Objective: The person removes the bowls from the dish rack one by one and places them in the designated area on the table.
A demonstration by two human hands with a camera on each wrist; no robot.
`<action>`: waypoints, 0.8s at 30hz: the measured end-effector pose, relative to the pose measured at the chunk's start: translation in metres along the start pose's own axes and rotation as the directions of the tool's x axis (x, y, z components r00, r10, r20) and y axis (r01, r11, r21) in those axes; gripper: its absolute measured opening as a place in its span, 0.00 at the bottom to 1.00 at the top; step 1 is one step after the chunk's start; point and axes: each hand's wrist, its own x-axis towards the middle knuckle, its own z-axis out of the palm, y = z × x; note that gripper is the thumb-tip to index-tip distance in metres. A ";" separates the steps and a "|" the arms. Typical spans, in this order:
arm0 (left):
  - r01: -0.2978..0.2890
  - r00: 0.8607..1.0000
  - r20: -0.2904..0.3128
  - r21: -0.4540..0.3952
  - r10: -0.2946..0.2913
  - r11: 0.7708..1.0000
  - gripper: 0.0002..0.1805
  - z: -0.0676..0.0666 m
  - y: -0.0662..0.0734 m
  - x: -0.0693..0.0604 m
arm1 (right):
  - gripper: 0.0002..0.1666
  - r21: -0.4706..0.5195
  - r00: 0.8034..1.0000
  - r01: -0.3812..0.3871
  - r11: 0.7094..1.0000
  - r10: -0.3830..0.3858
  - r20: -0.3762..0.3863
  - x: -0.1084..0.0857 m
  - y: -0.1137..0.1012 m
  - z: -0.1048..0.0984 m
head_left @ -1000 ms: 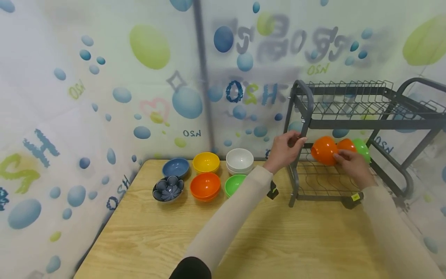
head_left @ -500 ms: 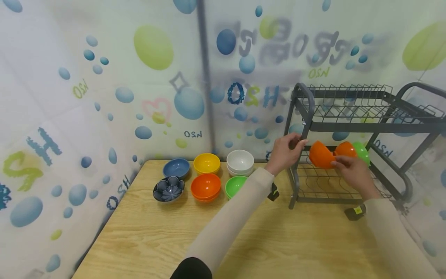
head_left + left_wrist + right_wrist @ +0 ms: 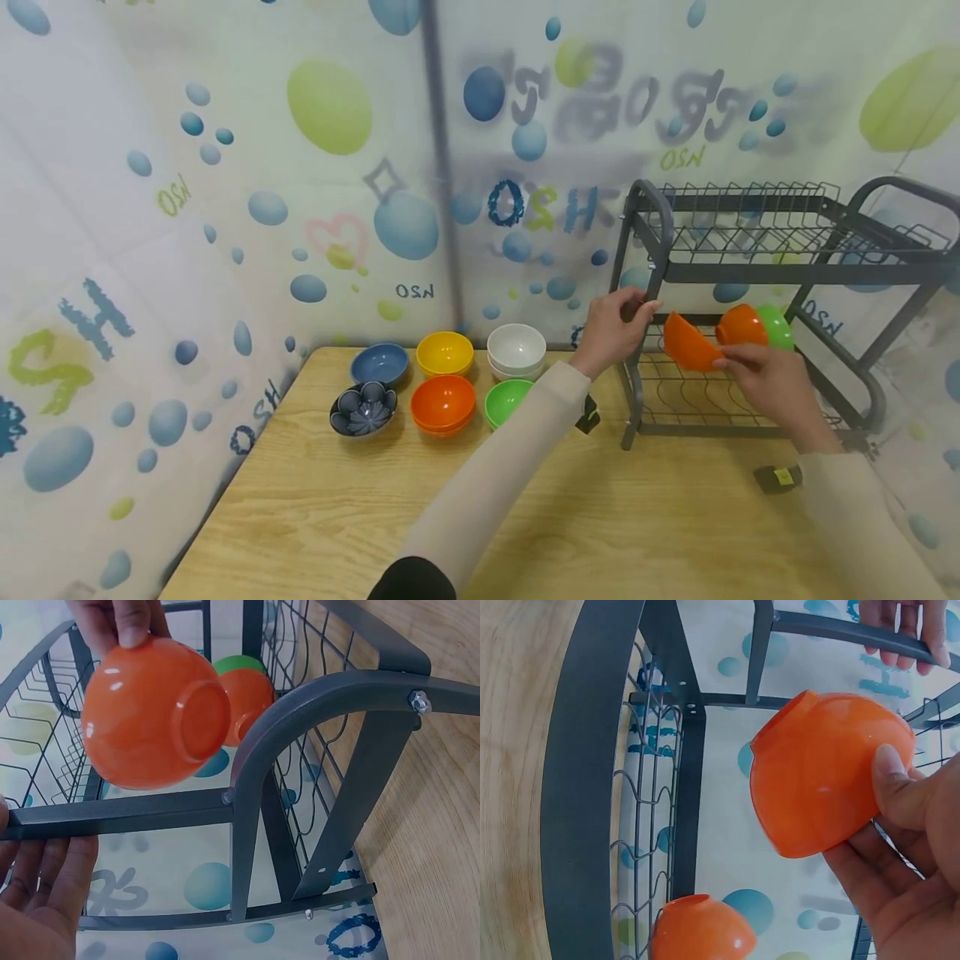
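Observation:
My right hand [image 3: 776, 383] pinches an orange bowl [image 3: 686, 343] by its edge, thumb on one side and fingers on the other. The bowl is tipped on its side above the lower tier of a dark grey two-tier dish rack [image 3: 750, 272]. Further right on that tier, another orange bowl [image 3: 742, 323] and a green bowl [image 3: 778, 325] stand on edge, close together. My left hand [image 3: 611, 329] holds the rack's left upright; in the left wrist view, its fingers [image 3: 67, 874] wrap under the bar. The right palm is partly out of frame in the right wrist view [image 3: 915, 847].
Left on the wooden table [image 3: 300, 517] sit a blue bowl [image 3: 379, 364], a petal-patterned dark bowl [image 3: 363, 410], a yellow bowl [image 3: 445, 354], orange bowls [image 3: 442, 404], white bowls [image 3: 516, 348] and a green bowl [image 3: 506, 402]. My left forearm partly covers that green one. A patterned curtain [image 3: 225, 208] hangs behind.
My right hand has shifted slightly right and down, tilting the orange bowl so that it shows as a narrower half shape. My left hand has stayed on the rack.

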 end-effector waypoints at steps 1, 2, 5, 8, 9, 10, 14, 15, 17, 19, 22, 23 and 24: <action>-0.001 1.000 -0.003 0.001 0.001 1.000 0.12 0.000 0.000 0.000 | 0.15 0.001 1.000 0.017 1.000 -0.017 -0.013 -0.002 0.000 -0.001; -0.002 1.000 -0.007 0.000 0.002 1.000 0.12 0.000 0.000 0.000 | 0.15 0.001 0.999 0.037 0.999 -0.037 -0.029 -0.003 0.000 -0.002; -0.006 1.000 -0.020 0.007 0.006 1.000 0.13 0.001 0.000 0.000 | 0.15 -0.004 0.994 0.089 0.996 -0.089 -0.062 -0.008 -0.002 -0.004; -0.008 1.000 -0.030 -0.001 0.008 1.000 0.13 0.002 0.001 0.000 | 0.15 -0.027 0.984 0.143 0.989 -0.145 -0.099 -0.012 -0.004 -0.007; -0.008 0.999 -0.033 -0.007 0.008 1.000 0.13 0.002 0.001 0.000 | 0.15 -0.032 0.982 0.155 0.987 -0.158 -0.107 -0.013 -0.005 -0.008; -0.006 0.999 -0.034 -0.018 0.005 1.000 0.13 0.003 0.000 0.000 | 0.15 -0.045 0.977 0.173 0.984 -0.177 -0.116 -0.014 -0.006 -0.008; 0.024 1.000 -0.006 -0.096 -0.025 0.995 0.15 0.002 -0.001 0.000 | 0.15 -0.059 0.978 0.178 0.982 -0.183 -0.097 -0.020 -0.012 -0.013; 0.038 0.999 0.005 -0.119 -0.038 0.992 0.16 0.001 -0.001 -0.001 | 0.15 -0.067 0.977 0.186 0.980 -0.192 -0.096 -0.021 -0.014 -0.014; 0.062 0.998 0.035 -0.150 -0.058 0.987 0.18 -0.002 -0.002 -0.001 | 0.15 -0.064 0.979 0.180 0.982 -0.185 -0.084 -0.024 -0.017 -0.017; 0.074 0.996 0.063 -0.156 -0.065 0.985 0.20 -0.005 -0.002 -0.003 | 0.16 -0.067 0.974 0.201 0.977 -0.207 -0.095 -0.026 -0.020 -0.018; 0.056 0.993 0.110 -0.107 -0.044 0.993 0.23 -0.010 -0.003 -0.005 | 0.17 -0.062 0.964 0.233 0.970 -0.239 -0.113 -0.029 -0.023 -0.020; 0.049 0.991 0.126 -0.091 -0.037 0.995 0.24 -0.012 -0.003 -0.006 | 0.17 -0.057 0.962 0.242 0.969 -0.247 -0.116 -0.031 -0.024 -0.020; 0.041 0.990 0.138 -0.076 -0.030 0.996 0.25 -0.013 -0.004 -0.008 | 0.18 -0.047 0.959 0.252 0.967 -0.256 -0.119 -0.032 -0.025 -0.021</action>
